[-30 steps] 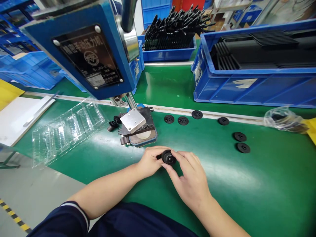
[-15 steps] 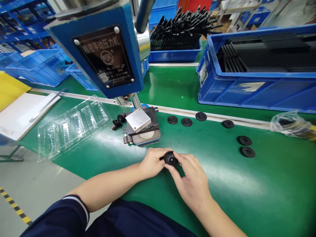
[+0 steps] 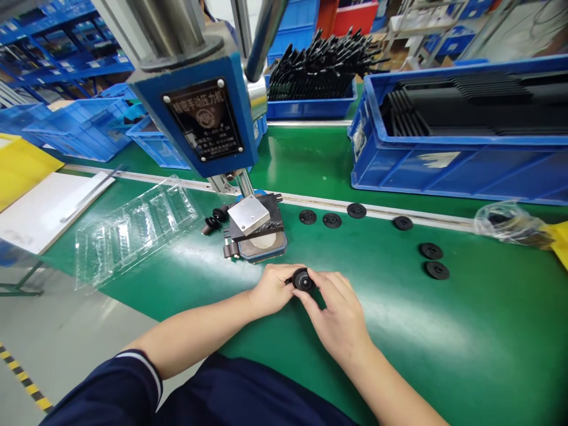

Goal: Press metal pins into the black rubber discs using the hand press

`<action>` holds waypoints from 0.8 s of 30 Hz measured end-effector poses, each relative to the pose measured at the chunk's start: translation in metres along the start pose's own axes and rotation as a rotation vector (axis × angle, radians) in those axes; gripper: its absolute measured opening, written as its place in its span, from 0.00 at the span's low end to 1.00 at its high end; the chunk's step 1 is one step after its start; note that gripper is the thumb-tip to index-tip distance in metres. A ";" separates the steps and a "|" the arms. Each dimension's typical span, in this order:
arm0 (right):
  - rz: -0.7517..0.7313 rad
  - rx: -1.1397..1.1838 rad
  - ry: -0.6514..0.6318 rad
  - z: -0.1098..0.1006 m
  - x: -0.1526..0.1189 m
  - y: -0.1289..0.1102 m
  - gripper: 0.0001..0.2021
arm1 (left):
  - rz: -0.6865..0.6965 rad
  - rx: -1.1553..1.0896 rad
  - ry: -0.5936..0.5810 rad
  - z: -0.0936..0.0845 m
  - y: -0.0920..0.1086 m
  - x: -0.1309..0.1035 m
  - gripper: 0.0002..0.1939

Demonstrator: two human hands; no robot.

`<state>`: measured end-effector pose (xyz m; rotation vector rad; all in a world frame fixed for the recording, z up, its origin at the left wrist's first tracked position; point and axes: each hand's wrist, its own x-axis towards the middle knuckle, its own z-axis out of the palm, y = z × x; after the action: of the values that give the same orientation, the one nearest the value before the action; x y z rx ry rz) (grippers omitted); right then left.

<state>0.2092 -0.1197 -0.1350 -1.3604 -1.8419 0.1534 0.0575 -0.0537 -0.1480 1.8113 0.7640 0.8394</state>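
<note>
Both hands hold a small round black part point(image 3: 303, 280) with a stepped, ringed face, just above the green bench. My left hand point(image 3: 274, 290) pinches it from the left, with a dark bit showing at the fingertips. Thumb and fingers of my right hand point(image 3: 333, 305) close around its right side. Beyond my hands is the blue hand press point(image 3: 195, 118), with a silver metal block point(image 3: 249, 214) on its base. Small black ringed pieces point(image 3: 213, 222) lie left of that base. Several flat black discs are spread to the right, among them one disc point(image 3: 332, 220) and another disc point(image 3: 437, 270).
A clear plastic tray point(image 3: 137, 231) lies left of the press. At the back right stands a blue bin point(image 3: 457, 160) of black panels; another blue bin point(image 3: 310, 109) holds black strips. A clear plastic bag point(image 3: 506, 222) sits at the right, a white board point(image 3: 53, 207) at the left.
The camera view has shifted and tilted slightly, so more of the press top shows. Both hands keep their grip on the round black part, with hardly any movement.
</note>
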 end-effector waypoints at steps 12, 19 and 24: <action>-0.015 -0.030 -0.031 -0.011 0.002 -0.003 0.16 | -0.020 -0.064 0.020 0.002 0.000 0.000 0.09; 0.002 0.014 -0.046 -0.008 0.004 0.004 0.16 | 0.002 -0.016 0.014 0.002 0.000 0.002 0.10; 0.011 0.036 -0.059 -0.004 0.003 0.008 0.17 | -0.003 -0.015 -0.019 0.000 0.002 0.003 0.10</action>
<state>0.2181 -0.1156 -0.1351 -1.3547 -1.8712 0.2335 0.0596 -0.0520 -0.1461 1.8023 0.7461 0.8232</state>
